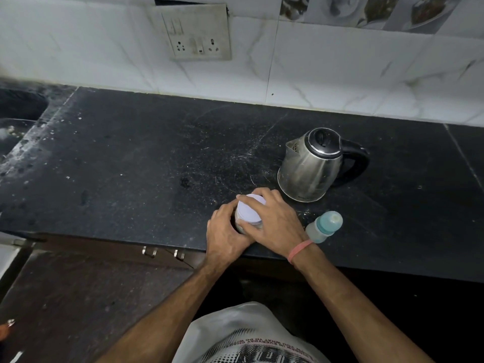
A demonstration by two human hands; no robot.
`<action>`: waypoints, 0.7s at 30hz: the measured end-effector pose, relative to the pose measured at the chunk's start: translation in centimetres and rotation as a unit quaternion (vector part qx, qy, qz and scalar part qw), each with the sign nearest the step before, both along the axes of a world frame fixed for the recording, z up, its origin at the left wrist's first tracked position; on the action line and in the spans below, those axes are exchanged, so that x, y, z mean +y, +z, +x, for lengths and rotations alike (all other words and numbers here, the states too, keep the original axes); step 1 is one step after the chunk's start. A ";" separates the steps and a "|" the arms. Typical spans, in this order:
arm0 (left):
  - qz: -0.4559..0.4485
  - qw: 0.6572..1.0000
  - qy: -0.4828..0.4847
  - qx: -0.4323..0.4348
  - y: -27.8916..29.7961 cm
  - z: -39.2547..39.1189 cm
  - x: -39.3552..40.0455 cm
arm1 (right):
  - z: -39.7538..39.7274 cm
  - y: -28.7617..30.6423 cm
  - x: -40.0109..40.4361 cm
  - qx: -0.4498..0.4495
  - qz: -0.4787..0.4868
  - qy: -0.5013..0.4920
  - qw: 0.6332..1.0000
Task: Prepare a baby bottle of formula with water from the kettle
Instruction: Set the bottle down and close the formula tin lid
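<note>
I note a steel kettle (311, 166) standing upright just beyond my right hand (275, 221), lid closed, handle pointing away to the right. The baby bottle (324, 226) with its teal cap sits just right of that wrist, close to the counter (131, 158) edge. A wall socket plate (199, 32) lies well behind. Between both hands stands a jar (239, 225) with a white lid (248, 209). My left hand (225, 231) wraps the jar body; right-hand fingers curl over the lid rim, clamped on it
</note>
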State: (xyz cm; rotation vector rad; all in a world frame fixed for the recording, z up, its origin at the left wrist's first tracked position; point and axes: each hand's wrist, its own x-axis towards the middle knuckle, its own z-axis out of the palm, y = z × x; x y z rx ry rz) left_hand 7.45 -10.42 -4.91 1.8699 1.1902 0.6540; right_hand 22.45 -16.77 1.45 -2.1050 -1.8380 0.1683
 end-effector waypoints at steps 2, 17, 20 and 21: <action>0.007 1.000 -0.001 0.008 -0.3 0.0 0.2 | -0.5 -0.2 0.6 -0.042 -0.003 -0.030 0.999; 0.011 1.000 0.008 0.023 -0.3 -0.1 0.3 | -1.8 2.4 0.5 -0.116 -0.094 -0.147 0.978; 0.006 1.000 0.015 0.003 -0.2 -0.1 0.1 | -1.6 4.2 -0.7 -0.131 -0.129 -0.169 0.968; 0.005 1.000 0.016 0.000 -0.1 -0.1 0.1 | -1.6 4.6 -1.0 -0.127 -0.118 -0.174 0.969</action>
